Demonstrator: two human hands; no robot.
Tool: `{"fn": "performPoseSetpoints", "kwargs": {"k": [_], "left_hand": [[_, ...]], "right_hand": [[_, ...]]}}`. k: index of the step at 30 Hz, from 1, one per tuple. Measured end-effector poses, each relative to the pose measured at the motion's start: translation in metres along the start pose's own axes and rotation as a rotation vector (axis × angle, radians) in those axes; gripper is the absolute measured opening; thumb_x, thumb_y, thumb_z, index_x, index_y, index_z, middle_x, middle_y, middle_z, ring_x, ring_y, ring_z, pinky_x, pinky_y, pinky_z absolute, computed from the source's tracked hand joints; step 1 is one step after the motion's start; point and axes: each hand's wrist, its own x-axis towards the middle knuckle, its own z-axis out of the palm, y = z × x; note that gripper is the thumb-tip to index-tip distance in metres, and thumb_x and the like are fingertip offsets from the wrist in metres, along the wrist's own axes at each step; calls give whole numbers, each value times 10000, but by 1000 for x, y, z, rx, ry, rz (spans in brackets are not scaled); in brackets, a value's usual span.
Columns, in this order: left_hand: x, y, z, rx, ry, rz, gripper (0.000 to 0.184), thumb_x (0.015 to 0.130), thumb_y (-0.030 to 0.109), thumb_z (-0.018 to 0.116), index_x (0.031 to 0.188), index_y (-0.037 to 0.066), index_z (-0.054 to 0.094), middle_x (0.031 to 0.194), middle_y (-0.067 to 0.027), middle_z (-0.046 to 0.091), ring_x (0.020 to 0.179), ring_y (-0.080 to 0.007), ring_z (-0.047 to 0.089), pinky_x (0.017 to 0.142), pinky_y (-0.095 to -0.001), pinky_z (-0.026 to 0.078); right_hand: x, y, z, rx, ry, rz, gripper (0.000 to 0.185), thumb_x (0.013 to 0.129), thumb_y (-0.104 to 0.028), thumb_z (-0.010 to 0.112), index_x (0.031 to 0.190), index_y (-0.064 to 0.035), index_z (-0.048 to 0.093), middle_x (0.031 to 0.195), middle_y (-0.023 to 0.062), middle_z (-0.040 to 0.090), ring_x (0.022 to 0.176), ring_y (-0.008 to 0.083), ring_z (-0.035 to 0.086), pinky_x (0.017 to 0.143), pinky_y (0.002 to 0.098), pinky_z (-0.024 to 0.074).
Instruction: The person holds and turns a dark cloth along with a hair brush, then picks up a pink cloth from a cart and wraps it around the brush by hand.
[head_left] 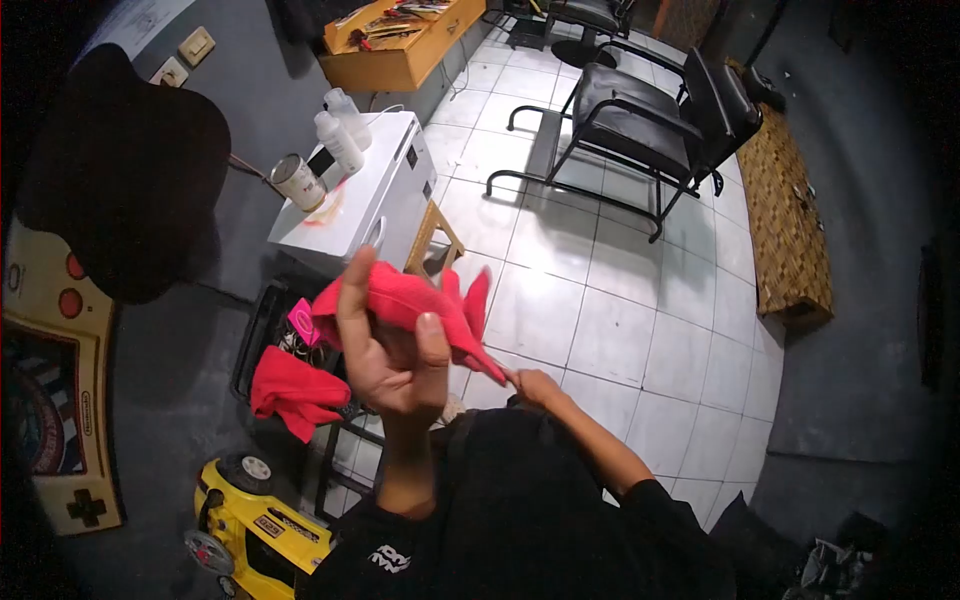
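A red fabric glove (415, 303) is stretched between my two hands, its loose fingers flopping to the right. My left hand (385, 370) is raised with the palm toward me. Its index finger points up and its thumb stands apart, while the other fingers curl at the glove and are partly hidden. My right hand (538, 388) pinches a pulled-out tip of the glove, fingers closed. To the left of my left hand, a second red glove (298, 388) hangs over the edge of a black trolley (262, 335), near a pink item (303, 321).
A white cabinet (345, 225) carries a can (298, 182) and plastic bottles (338, 143). A wooden stool (436, 240) stands beside it. A black chair (635, 115) is ahead on white tiles. A yellow toy car (262, 535) sits lower left; a woven cabinet (785, 210) lines the right wall.
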Motion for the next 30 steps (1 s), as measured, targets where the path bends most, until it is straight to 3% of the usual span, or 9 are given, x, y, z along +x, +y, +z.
{"fn": "performPoseSetpoints", "kwargs": {"k": [8,12,14,17,19,22,24,28,30], "left_hand": [[-2,2,6,35,-88,-13,642,786,-56,478,1374,-31,222,1014,-64,509,862,-107,505,821,-225,417],[-2,0,6,14,-210,-103,604,793,-49,468,1361,-34,264,1087,-79,492,904,-113,505,846,-235,413],[-4,-2,6,26,-281,-176,609,780,-36,475,1356,-44,275,1115,-90,503,960,-129,503,886,-255,397],[-8,-9,5,103,-370,-235,606,769,-39,469,1347,-58,290,1182,-109,502,1047,-148,497,940,-268,373],[-10,-11,8,65,-415,-229,608,758,-41,465,1344,-54,303,1228,-113,477,1100,-163,482,959,-271,364],[-10,-1,11,77,-359,-204,606,745,-40,459,1335,-57,321,1233,-112,477,1106,-166,479,967,-283,363],[-11,-1,4,2,-316,-162,637,722,0,522,1328,-60,338,1233,-107,483,1091,-159,483,951,-292,380],[-10,15,-4,-64,-146,-43,625,707,45,538,1300,-70,375,1130,-89,531,981,-135,525,888,-253,414],[-6,16,-9,-42,-156,-42,624,699,64,538,1288,-72,382,1107,-92,534,991,-142,521,894,-257,409]], "right_hand": [[-11,54,17,42,51,391,398,926,-363,360,1062,-44,555,849,211,628,827,384,614,690,470,496],[-19,22,-44,828,305,254,581,928,-530,316,902,6,539,618,125,557,567,251,566,509,354,450],[-61,-48,-115,1293,307,56,623,876,-660,277,724,-90,476,547,4,407,415,89,373,373,239,307],[-85,-73,-129,1374,277,-291,715,829,-711,302,918,-41,535,706,29,540,595,109,517,496,245,414],[-100,-124,-145,1438,364,-397,651,878,-643,309,912,-32,534,633,4,498,498,96,427,438,238,333],[-72,-96,-117,1180,65,-283,389,978,-393,323,1005,-66,533,655,7,499,591,105,438,530,250,372],[-23,-60,-59,737,366,-429,329,973,-337,349,1008,-78,548,656,73,543,581,188,525,554,309,419],[10,40,33,-123,-79,-110,379,929,-390,378,1004,-77,578,862,205,629,869,386,598,713,463,467],[-10,47,38,71,-46,107,409,919,-413,382,1067,-82,570,863,213,629,836,391,604,710,473,473]]}}
